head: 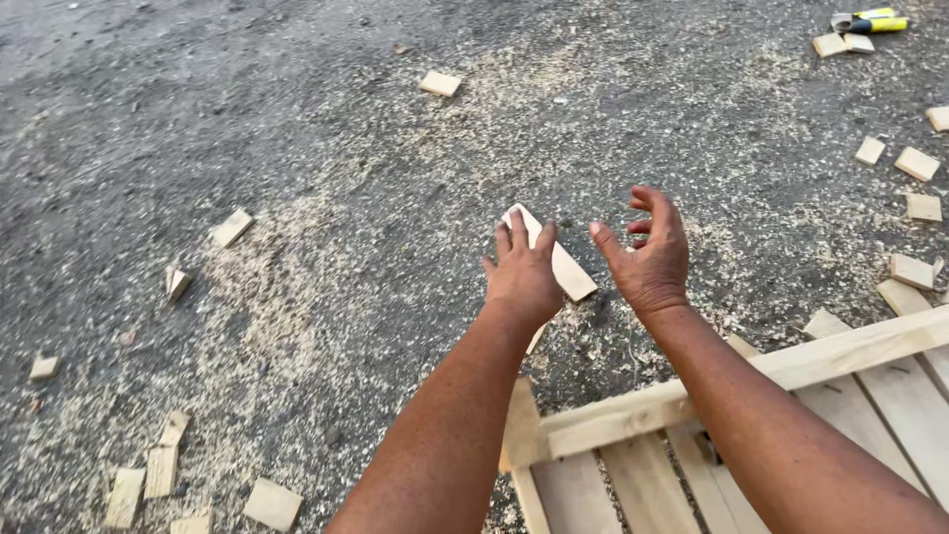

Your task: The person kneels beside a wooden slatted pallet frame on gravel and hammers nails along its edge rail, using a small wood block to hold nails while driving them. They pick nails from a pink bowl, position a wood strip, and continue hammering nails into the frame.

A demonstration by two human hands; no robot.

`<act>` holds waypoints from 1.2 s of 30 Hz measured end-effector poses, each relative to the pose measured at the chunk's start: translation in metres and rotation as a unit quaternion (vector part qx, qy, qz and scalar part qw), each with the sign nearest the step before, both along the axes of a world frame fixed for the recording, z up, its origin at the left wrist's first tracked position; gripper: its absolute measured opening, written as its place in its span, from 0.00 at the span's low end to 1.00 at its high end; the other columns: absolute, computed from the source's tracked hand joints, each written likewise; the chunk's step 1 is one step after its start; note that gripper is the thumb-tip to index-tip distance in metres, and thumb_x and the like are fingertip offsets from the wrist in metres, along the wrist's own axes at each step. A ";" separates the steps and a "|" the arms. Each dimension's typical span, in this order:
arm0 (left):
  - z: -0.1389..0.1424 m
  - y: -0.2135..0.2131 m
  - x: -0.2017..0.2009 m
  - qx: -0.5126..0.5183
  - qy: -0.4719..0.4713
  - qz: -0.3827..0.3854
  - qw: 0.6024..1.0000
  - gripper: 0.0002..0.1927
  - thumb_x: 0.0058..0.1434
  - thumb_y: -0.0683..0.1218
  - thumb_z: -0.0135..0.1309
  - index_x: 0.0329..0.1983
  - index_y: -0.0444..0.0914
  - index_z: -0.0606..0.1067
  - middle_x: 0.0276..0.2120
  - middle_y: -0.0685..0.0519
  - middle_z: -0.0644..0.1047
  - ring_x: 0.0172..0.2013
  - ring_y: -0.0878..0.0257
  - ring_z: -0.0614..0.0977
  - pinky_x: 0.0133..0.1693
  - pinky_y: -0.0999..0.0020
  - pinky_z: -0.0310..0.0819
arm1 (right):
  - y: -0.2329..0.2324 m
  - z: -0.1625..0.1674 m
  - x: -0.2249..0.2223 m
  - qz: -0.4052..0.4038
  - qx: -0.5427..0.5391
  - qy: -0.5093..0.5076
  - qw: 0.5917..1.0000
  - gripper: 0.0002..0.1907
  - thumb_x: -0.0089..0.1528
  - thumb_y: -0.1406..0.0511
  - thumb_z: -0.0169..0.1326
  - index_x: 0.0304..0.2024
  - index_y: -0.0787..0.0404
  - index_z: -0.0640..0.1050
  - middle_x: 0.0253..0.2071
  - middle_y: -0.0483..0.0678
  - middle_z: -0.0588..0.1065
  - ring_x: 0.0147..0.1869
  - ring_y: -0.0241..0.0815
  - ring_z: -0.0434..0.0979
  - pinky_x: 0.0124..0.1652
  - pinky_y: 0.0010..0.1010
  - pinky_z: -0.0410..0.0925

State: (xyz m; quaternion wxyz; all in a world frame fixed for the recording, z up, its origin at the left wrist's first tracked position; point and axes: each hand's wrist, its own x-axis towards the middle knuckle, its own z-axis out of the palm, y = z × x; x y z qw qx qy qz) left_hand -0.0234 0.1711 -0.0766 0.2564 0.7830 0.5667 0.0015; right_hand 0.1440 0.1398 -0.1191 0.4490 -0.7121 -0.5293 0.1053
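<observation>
Pale rectangular wood offcut [563,265] lies on the grey asphalt ground [326,119], partly under the left hand [522,277], whose spread fingers touch it without closing on it. Right hand [649,255] hovers just beside, fingers curled loosely, holding nothing. Light wooden slatted pallet [791,396] sits below; sawdust [297,297] and scattered small blocks [232,227] lie around.

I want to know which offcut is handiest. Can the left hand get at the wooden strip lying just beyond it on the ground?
Probably yes. The left hand already overlaps the wooden strip, fingers spread, with nothing between them; the right hand is off to the side.
</observation>
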 end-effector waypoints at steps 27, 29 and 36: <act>-0.182 0.064 0.089 -0.056 0.112 -0.183 0.975 0.37 0.66 0.43 0.47 0.78 0.50 0.52 0.77 0.41 0.40 0.75 0.42 0.44 0.65 0.28 0.51 | 0.068 -0.059 0.041 -0.068 -0.123 0.001 0.990 0.35 0.63 0.54 0.64 0.67 0.58 0.65 0.57 0.49 0.74 0.48 0.40 0.76 0.44 0.33 0.75; -0.193 0.067 0.095 -0.096 0.133 -0.190 0.968 0.39 0.64 0.43 0.48 0.78 0.51 0.51 0.78 0.42 0.38 0.76 0.42 0.42 0.67 0.30 0.50 | 0.075 -0.064 0.041 -0.053 -0.105 0.003 0.993 0.35 0.63 0.54 0.65 0.66 0.57 0.65 0.56 0.49 0.75 0.49 0.39 0.77 0.46 0.33 0.75; -0.227 0.081 0.092 -0.100 0.128 -0.183 0.970 0.34 0.67 0.42 0.43 0.76 0.50 0.54 0.78 0.43 0.40 0.76 0.44 0.42 0.68 0.31 0.50 | 0.082 -0.087 0.043 0.001 -0.068 -0.018 0.998 0.37 0.65 0.52 0.67 0.68 0.55 0.65 0.56 0.49 0.75 0.50 0.39 0.76 0.46 0.32 0.75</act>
